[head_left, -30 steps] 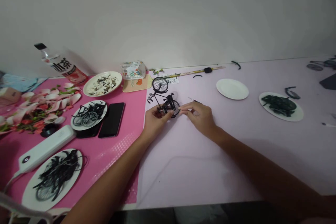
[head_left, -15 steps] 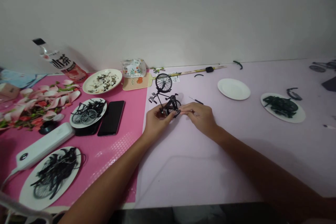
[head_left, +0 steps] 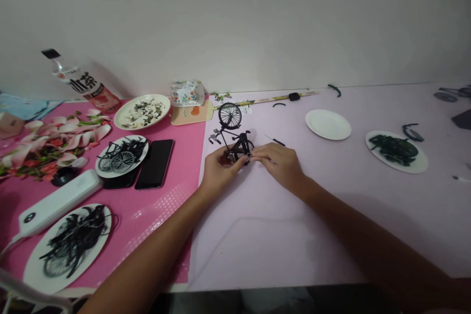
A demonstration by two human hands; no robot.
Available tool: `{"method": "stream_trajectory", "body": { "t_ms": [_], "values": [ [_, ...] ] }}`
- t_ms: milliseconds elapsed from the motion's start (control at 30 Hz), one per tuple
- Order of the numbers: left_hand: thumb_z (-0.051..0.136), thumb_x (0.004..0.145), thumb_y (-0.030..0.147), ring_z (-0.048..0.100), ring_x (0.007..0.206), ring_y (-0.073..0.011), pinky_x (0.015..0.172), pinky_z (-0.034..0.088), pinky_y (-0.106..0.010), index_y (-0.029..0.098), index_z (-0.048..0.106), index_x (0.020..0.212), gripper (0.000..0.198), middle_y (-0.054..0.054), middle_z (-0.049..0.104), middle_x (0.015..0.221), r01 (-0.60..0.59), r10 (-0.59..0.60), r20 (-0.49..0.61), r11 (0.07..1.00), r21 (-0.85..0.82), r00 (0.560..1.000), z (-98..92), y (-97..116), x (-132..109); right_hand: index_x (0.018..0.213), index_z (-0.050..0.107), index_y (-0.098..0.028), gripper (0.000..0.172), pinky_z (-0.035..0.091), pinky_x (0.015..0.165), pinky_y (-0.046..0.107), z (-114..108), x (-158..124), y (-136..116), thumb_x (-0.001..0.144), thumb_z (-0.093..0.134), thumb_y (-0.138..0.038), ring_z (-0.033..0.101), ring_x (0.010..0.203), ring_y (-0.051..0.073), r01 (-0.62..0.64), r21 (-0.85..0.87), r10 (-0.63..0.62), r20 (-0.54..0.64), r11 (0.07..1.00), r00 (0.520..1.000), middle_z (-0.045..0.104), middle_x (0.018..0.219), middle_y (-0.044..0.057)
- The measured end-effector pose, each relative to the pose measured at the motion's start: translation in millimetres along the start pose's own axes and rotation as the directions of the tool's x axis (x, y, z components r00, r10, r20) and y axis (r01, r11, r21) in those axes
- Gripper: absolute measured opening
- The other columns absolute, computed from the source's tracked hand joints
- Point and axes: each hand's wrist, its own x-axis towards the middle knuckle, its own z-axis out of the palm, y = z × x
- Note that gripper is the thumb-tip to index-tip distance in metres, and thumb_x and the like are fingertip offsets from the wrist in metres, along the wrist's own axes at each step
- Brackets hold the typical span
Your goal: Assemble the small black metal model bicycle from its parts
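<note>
A small black model bicycle (head_left: 231, 136) stands tilted on end at the middle of the table, one wheel up and the other low between my hands. My left hand (head_left: 221, 169) is closed around its lower wheel and frame, thumb on the near side. From the right, my right hand (head_left: 281, 162) reaches to the same wheel, thumb and forefinger pinched at its edge. Whatever is in that pinch is too small to make out. Just beyond my right hand lies a small screwdriver (head_left: 275, 140) with a dark handle.
Plates of black bicycle parts (head_left: 79, 240) stand at left, near a phone (head_left: 154, 164) and a white power strip (head_left: 61, 203). A white plate (head_left: 328, 124) and a plate of dark green parts (head_left: 396, 152) are at right. A bottle (head_left: 86, 83) leans against the wall.
Both hands stay at the lower wheel, with only slight finger movement. The view has shifted a little, so the things at left sit slightly further left.
</note>
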Motion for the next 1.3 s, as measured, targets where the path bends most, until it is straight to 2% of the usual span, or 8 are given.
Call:
{"method": "stream_trajectory", "body": {
  "t_ms": [200, 333, 500, 733, 1033, 1300],
  "values": [
    [0.091, 0.076, 0.039, 0.073, 0.079, -0.0197, 0.077, 0.061, -0.032, 0.015, 0.082, 0.116, 0.047, -0.01, 0.083, 0.098, -0.073, 0.078, -0.064, 0.994, 0.08, 0.995, 2.3, -3.3, -5.8, 0.09, 0.079, -0.027, 0.016, 0.065, 0.077, 0.038, -2.6, 1.5, 0.4, 0.102, 0.072, -0.036, 0.079, 0.084, 0.022, 0.019, -0.063, -0.019, -0.001, 0.998, 1.0, 0.083, 0.089, 0.003],
    [0.09, 0.08, 0.041, 0.075, 0.083, -0.0203, 0.076, 0.061, -0.03, 0.016, 0.082, 0.116, 0.045, -0.01, 0.083, 0.101, -0.094, 0.097, -0.041, 0.993, 0.068, 0.994, 4.4, -4.6, -7.8, 0.088, 0.075, -0.024, 0.021, 0.059, 0.066, 0.032, -3.1, 0.8, 3.0, 0.104, 0.07, -0.038, 0.075, 0.074, 0.019, 0.012, -0.121, -0.012, 0.002, 0.993, 1.0, 0.081, 0.084, 0.004],
    [0.086, 0.084, 0.045, 0.077, 0.088, -0.0214, 0.079, 0.063, -0.031, 0.015, 0.08, 0.12, 0.048, -0.011, 0.083, 0.106, -0.087, 0.089, -0.031, 0.995, 0.057, 0.996, 3.9, -5.0, -7.4, 0.086, 0.07, -0.021, 0.026, 0.055, 0.061, 0.028, -1.4, 0.2, 4.9, 0.106, 0.067, -0.038, 0.071, 0.067, 0.015, 0.05, -0.199, -0.057, -0.028, 0.979, 0.998, 0.08, 0.081, 0.005],
    [0.079, 0.091, 0.043, 0.079, 0.092, -0.023, 0.084, 0.066, -0.032, 0.013, 0.078, 0.121, 0.043, -0.012, 0.084, 0.106, -0.117, 0.12, -0.03, 0.988, 0.099, 0.992, 2.8, -10.2, -7.2, 0.094, 0.076, -0.022, 0.013, 0.063, 0.074, 0.031, -1.5, -0.1, 9.9, 0.104, 0.069, -0.024, 0.08, 0.081, 0.019, 0.152, -0.165, -0.159, -0.028, 0.974, 0.987, 0.083, 0.088, 0.005],
    [0.083, 0.086, 0.04, 0.08, 0.088, -0.0221, 0.083, 0.068, -0.033, 0.014, 0.08, 0.119, 0.042, -0.011, 0.084, 0.107, -0.138, 0.144, -0.07, 0.987, 0.087, 0.987, 4.5, -10.6, -5.7, 0.097, 0.078, -0.021, 0.017, 0.063, 0.072, 0.03, -3.2, -0.6, 6.6, 0.107, 0.066, -0.027, 0.082, 0.083, 0.018, 0.129, -0.228, -0.128, 0.021, 0.965, 0.992, 0.085, 0.095, 0.005],
    [0.086, 0.083, 0.039, 0.081, 0.085, -0.0228, 0.077, 0.07, -0.034, 0.012, 0.077, 0.122, 0.048, -0.014, 0.083, 0.11, -0.087, 0.092, -0.068, 0.994, 0.066, 0.993, 4.5, -11.6, -6.3, 0.094, 0.079, -0.021, 0.021, 0.061, 0.071, 0.031, -3.4, -2.3, 7.9, 0.107, 0.064, -0.028, 0.08, 0.079, 0.017, 0.089, -0.254, -0.076, 0.06, 0.963, 0.995, 0.085, 0.094, 0.005]
  ]
}}
